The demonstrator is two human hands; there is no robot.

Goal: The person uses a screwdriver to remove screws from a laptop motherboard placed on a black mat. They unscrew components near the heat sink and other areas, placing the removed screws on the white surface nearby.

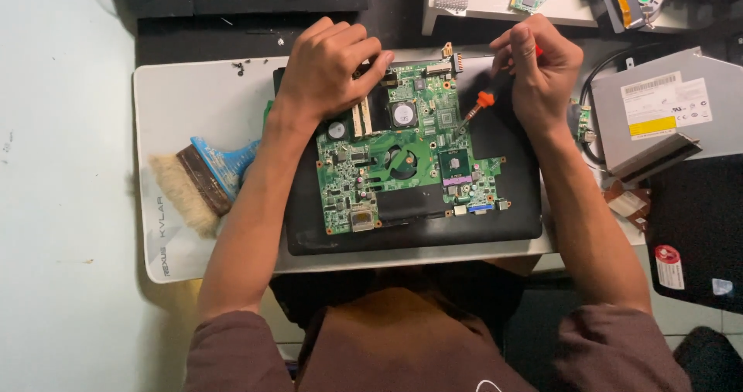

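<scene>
At frame centre, the left hand (329,67) presses flat, unclenched, on the green circuit board (402,160), thin, stiff, fragile, best gripped by edges; the right hand (542,71) clenches a screwdriver (474,109).

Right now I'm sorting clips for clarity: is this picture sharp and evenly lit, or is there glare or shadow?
Head view: circuit board sharp and evenly lit; left hand and right hand crisp, screwdriver clear; mild glare on the grey disc drive; dark corners at the right edge.
</scene>
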